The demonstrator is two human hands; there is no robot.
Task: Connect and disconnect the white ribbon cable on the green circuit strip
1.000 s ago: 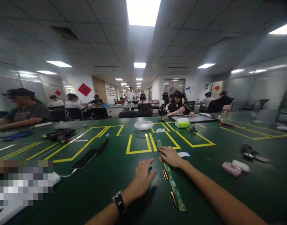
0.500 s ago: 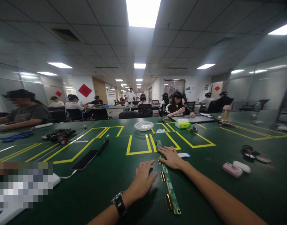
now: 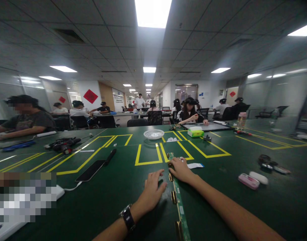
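A long, narrow green circuit board [image 3: 179, 199] with gold-coloured flex tabs along its left edge lies lengthwise on the green table. My right hand [image 3: 180, 169] is closed around its upper part, fingers curled over the far section and hiding some of it. To the left of the board is my left hand [image 3: 153, 187], fingers apart and holding nothing, with a dark-strapped watch on the wrist. A white flat ribbon cable [image 3: 195, 165] with a blue end lies just beyond my right wrist. The near end of the board runs to the bottom edge of the view.
Left of my hands lie a black phone [image 3: 90, 170] on a white cable and a white power strip [image 3: 59, 191]. Ahead are a white plastic basket [image 3: 154, 134] and a tissue pack [image 3: 195, 133]. A pink case [image 3: 248, 181] sits right. A person [image 3: 190, 115] sits across the table.
The circuit board has slid toward me, its near end now reaching the bottom edge. My right hand's fingers have curled around it. My left hand has barely moved.
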